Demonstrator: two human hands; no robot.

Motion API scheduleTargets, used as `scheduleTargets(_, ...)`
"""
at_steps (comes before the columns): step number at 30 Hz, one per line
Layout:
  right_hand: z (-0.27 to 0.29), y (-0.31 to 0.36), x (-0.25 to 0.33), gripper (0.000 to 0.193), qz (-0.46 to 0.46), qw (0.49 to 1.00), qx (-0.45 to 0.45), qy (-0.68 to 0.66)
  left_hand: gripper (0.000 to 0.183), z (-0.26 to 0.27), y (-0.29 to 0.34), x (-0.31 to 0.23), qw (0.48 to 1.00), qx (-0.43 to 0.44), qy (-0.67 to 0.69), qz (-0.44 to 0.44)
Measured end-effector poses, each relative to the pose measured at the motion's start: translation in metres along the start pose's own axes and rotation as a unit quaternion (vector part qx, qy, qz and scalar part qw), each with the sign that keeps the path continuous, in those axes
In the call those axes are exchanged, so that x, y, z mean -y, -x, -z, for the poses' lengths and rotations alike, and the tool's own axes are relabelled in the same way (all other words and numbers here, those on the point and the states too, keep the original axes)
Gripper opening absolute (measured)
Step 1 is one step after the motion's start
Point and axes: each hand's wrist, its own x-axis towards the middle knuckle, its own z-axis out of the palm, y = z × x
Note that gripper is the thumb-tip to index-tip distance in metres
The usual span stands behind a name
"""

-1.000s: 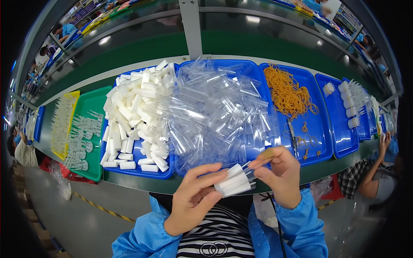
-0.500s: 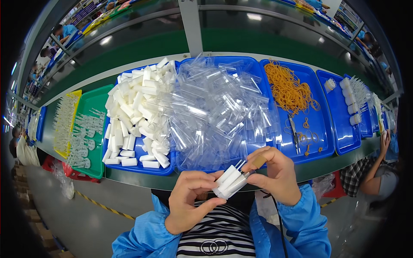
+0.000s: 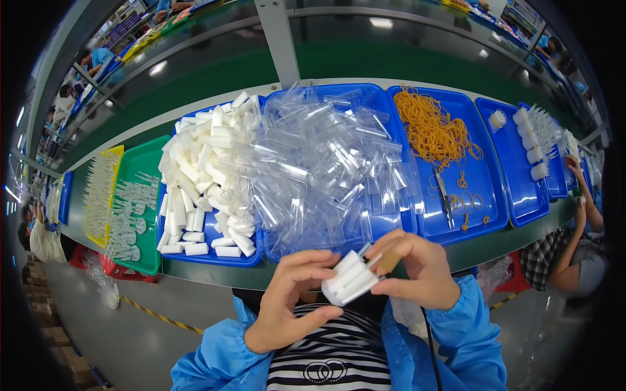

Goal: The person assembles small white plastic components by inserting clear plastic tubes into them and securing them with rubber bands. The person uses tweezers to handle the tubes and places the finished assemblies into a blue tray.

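Note:
A small assembly of white tubes (image 3: 350, 280) with clear plastic parts is held in front of my striped shirt, tilted with its upper end to the right. My left hand (image 3: 287, 301) grips its left side, fingers curled along the top and thumb below. Against the right side, my right hand (image 3: 420, 268) pinches with thumb and bent fingers; a tan wrap (image 3: 387, 262) covers one fingertip. Just beyond the hands, a blue tray holds a heap of clear plastic sleeves (image 3: 326, 176). Left of it lies a pile of short white tubes (image 3: 202, 156).
Rubber bands (image 3: 430, 127) and tweezers (image 3: 444, 199) lie in a blue tray (image 3: 486, 195) to the right. Clear pronged parts (image 3: 124, 221) fill a green tray (image 3: 153, 241) and a yellow one (image 3: 119, 156) at left. A co-worker's arm (image 3: 583, 195) reaches in at far right.
The assembly has turned in my hands, so its white tubes show more broadly. My right fingers have shifted around its upper end. The view has swung slightly.

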Motion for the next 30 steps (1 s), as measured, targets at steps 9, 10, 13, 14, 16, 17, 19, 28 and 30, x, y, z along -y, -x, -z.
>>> scheduleTargets(9, -0.001, 0.005, 0.006, 0.026, 0.062, 0.987, 0.049, 0.143, 0.033, -0.001, 0.009, 0.005, 0.991, 0.035, 0.049, 0.122)
scheduleTargets(10, 0.006, 0.001, 0.007, 0.025, 0.058, 0.981, 0.03, 0.181, 0.033, -0.001, 0.01, 0.004, 0.992, 0.028, 0.05, 0.116)
scheduleTargets(13, 0.004, -0.011, -0.002, 0.02, 0.0, 0.907, -0.15, 0.394, 0.034, -0.001, 0.011, 0.005, 0.991, 0.011, 0.068, 0.118)
scheduleTargets(14, 0.002, -0.017, -0.007, 0.022, 0.013, 0.887, -0.143, 0.438, 0.035, -0.001, 0.011, 0.005, 0.99, 0.006, 0.076, 0.122)
scheduleTargets(16, -0.003, -0.028, -0.016, 0.025, 0.039, 0.842, -0.128, 0.523, 0.034, 0.0, 0.012, 0.008, 0.989, -0.003, 0.082, 0.124)
scheduleTargets(17, -0.005, -0.032, -0.015, 0.027, 0.024, 0.823, -0.114, 0.556, 0.034, 0.0, 0.012, 0.009, 0.988, -0.008, 0.084, 0.125)
scheduleTargets(19, -0.01, -0.041, -0.017, 0.03, -0.003, 0.784, -0.084, 0.614, 0.03, 0.0, 0.013, 0.006, 0.988, -0.023, 0.087, 0.129)
scheduleTargets(28, 0.005, -0.034, -0.002, 0.039, 0.041, 0.811, -0.085, 0.577, 0.03, 0.006, 0.011, 0.004, 0.995, -0.052, 0.065, 0.058)
scheduleTargets(30, 0.003, -0.034, 0.004, 0.038, 0.02, 0.894, -0.096, 0.437, 0.029, 0.005, 0.009, 0.001, 0.996, -0.065, 0.046, 0.041)
